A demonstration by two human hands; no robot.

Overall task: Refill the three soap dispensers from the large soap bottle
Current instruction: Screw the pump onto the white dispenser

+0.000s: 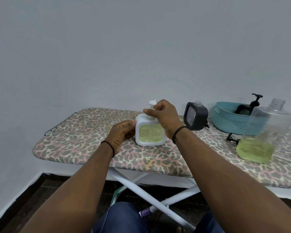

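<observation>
Pump cap (pixel 151 108) pinched by right hand (pixel 165 117), left hand (pixel 123 135) gripping white dispenser (pixel 149 132) at ironing board (pixel 84 140) centre; large soap bottle (pixel 262 137) at 3 o'clock. Best turned square, body braced upright.

White soap dispenser (pixel 149 132), green-filled, upright on the leopard-print counter (pixel 84 140): left hand (pixel 123 133) holds its side, right hand (pixel 163 115) pinches the white pump (pixel 152 105). Right: dark dispenser (pixel 196 116), uncapped, tilted; teal basket (pixel 228 121) holding a black-pumped dispenser (pixel 247 108); large clear soap bottle (pixel 264 135), near right, uncapped, part full.

both arms extended; left hand (pixel 123 134) gripping, right hand (pixel 163 116) pinching.
</observation>
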